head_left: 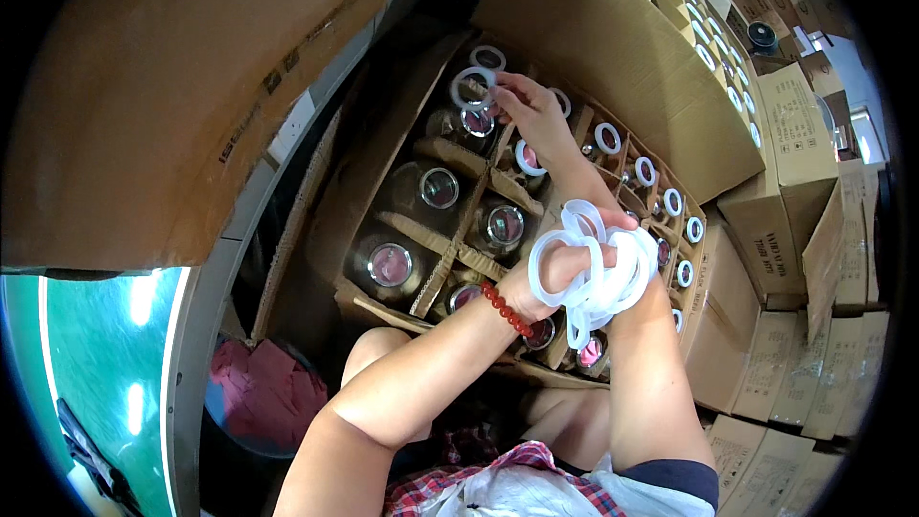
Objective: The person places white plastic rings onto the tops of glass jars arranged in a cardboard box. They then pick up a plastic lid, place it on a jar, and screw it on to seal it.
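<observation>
My left hand (563,270), with a red bead bracelet at the wrist, grips a bunch of white rings (622,280) in front of my right forearm. Reaching past it to the far left, my right hand (538,117) pinches a single white ring (454,86) by its edge. That ring is over a clear glass jar (477,124) in a divided cardboard box (383,215). Some jars wear white rings around their mouths, such as the jar ring (607,138) at the right. Nearer jars, including one glass jar (390,265), have bare mouths.
A raised box flap (622,57) stands behind the jars, with another divided box beyond it. A large carton (172,105) is at upper left. Pink material (263,393) fills a dark bin at lower left, beside a green surface (105,354). Stacked cartons (804,364) line the right.
</observation>
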Available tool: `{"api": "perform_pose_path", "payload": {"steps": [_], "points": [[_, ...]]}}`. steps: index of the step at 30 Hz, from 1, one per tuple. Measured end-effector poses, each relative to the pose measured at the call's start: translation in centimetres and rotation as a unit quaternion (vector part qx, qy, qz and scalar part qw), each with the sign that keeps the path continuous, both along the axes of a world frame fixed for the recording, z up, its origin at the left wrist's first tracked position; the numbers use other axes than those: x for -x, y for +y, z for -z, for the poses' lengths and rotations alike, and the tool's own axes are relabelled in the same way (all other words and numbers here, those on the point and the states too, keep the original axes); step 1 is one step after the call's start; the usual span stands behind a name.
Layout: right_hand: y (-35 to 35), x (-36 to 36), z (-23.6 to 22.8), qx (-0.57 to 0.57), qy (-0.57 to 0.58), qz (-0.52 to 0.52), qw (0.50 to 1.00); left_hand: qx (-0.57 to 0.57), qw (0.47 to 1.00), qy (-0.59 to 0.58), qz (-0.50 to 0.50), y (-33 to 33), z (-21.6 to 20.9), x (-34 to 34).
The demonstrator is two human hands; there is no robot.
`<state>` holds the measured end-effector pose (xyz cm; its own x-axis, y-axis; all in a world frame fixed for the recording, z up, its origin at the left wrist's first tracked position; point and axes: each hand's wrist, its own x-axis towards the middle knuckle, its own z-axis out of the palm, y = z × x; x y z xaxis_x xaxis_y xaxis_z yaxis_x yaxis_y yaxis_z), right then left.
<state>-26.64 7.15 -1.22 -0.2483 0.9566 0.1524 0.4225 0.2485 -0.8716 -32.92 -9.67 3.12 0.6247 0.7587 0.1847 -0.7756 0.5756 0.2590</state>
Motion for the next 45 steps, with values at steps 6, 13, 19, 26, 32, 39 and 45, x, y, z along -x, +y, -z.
{"api": "perform_pose_path", "payload": {"steps": [6,13,19,26,32,39,45], "points": [[-1.4,0.0,0.3,-0.138,-0.399,0.009,0.906,0.003,1.0,0.012,0.0,0.1,-0.1,0.2],[-0.5,0.0,0.5,-0.248,-0.434,0.0,0.866,0.006,1.0,0.018,0.011,-0.1,0.3,-0.6],[-0.9,0.9,1.0,-0.282,-0.407,-0.031,0.868,0.003,1.0,0.029,-0.01,0.1,0.0,-0.1],[-1.7,2.1,0.4,-0.27,-0.416,-0.018,0.868,0.004,0.999,0.038,-0.002,0.1,-0.1,-0.5],[-1.1,3.4,0.6,-0.321,-0.421,-0.045,0.847,0.004,0.999,0.042,-0.008,0.4,-0.3,-0.2],[-1.6,2.9,-0.2,-0.261,-0.479,-0.097,0.833,0.009,0.999,0.044,-0.017,0.4,-0.3,0.9],[-1.8,0.9,-0.7,-0.225,-0.445,-0.119,0.859,0.017,0.997,0.042,-0.067,0.8,0.0,0.7]]}}
